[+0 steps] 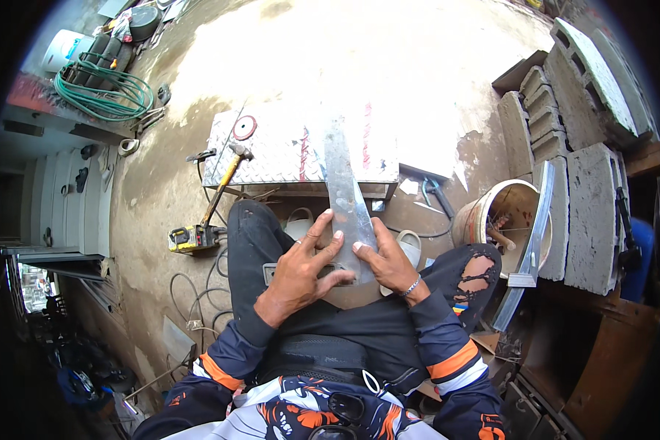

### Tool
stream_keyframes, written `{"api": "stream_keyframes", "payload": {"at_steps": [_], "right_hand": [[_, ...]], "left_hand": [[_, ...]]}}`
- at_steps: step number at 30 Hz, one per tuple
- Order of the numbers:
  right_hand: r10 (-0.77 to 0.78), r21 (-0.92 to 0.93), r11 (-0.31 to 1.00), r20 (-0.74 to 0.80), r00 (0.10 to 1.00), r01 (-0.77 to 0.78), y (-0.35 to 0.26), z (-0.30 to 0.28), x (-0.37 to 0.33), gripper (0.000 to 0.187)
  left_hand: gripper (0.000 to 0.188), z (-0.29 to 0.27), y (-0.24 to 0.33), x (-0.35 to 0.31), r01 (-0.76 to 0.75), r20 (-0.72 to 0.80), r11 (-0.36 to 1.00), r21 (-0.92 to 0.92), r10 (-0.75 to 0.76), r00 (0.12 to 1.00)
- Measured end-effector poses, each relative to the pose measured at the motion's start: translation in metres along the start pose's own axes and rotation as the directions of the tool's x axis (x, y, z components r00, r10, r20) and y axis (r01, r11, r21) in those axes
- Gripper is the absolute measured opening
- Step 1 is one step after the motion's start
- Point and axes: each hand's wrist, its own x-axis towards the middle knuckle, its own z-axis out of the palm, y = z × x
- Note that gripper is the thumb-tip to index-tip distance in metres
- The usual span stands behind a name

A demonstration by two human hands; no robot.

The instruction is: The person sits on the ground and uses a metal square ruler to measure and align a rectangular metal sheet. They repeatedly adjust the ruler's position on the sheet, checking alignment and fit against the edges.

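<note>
Concrete blocks (572,198) stack at your right, and a checker-plate bench (279,150) stands ahead with a hammer (226,176) leaning on its edge. Across your lap and the bench lies a long metal strip (347,194); your left hand (301,275) and right hand (389,262) both grasp its near end.

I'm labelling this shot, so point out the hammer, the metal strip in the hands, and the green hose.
hammer (224,183), head view, on its yellow handle.
metal strip (342,183), head view, mid-length, above the fingers.
green hose (106,95), head view, on the coil.
</note>
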Motion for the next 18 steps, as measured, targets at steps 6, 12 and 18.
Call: {"api": "stream_keyframes", "payload": {"at_steps": [6, 12, 18], "right_hand": [[0.029, -0.023, 0.999, 0.002, 1.0, -0.029, 0.002, 0.002, 0.002, 0.057], [0.003, -0.047, 0.999, -0.017, 1.0, -0.004, 0.003, 0.004, 0.002, 0.053], [0.024, -0.051, 0.998, -0.031, 0.999, -0.026, 0.0, 0.003, 0.001, 0.044]], "left_hand": [[0.026, 0.002, -0.013, 0.016, 0.112, -0.137, 0.988, -0.111, -0.126, 0.982], [0.051, -0.005, -0.018, 0.059, 0.192, -0.162, 0.979, -0.069, -0.201, 0.966], [0.088, -0.034, -0.038, 0.106, 0.077, 0.033, 0.972, 0.223, -0.087, 0.996]]}}
